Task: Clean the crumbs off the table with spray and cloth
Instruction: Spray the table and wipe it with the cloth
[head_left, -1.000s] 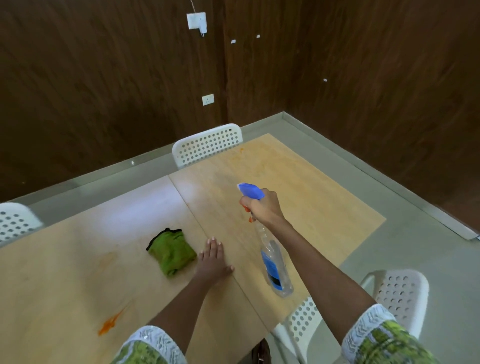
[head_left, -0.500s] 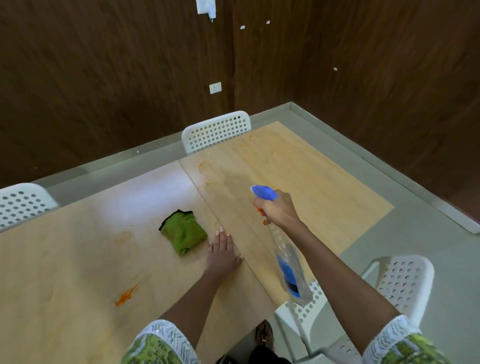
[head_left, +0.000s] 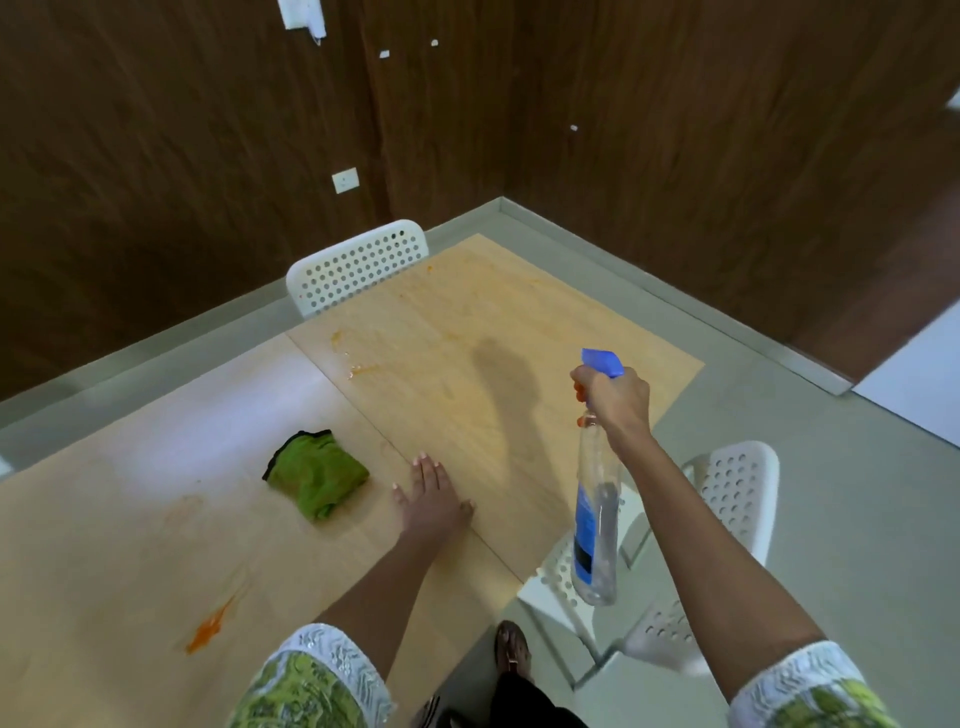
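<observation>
1. Right hand has a firm grip round the neck of the spray bottle, fingers curled at the trigger, blue nozzle poking out above the knuckles and aimed over the counter.
2. The bottle's clear body with its blue label hangs down below that grip, off the counter's near edge and in front of a white chair.
3. Left hand lies flat on the counter, fingers straight, grip released, holding nothing.
4. The green cloth sits crumpled on the counter just left of that flat hand, not touching it.
5. Orange smears mark the counter nearer than the left hand, and more lie beyond the cloth.
6. A second white chair stands at the far edge.
</observation>
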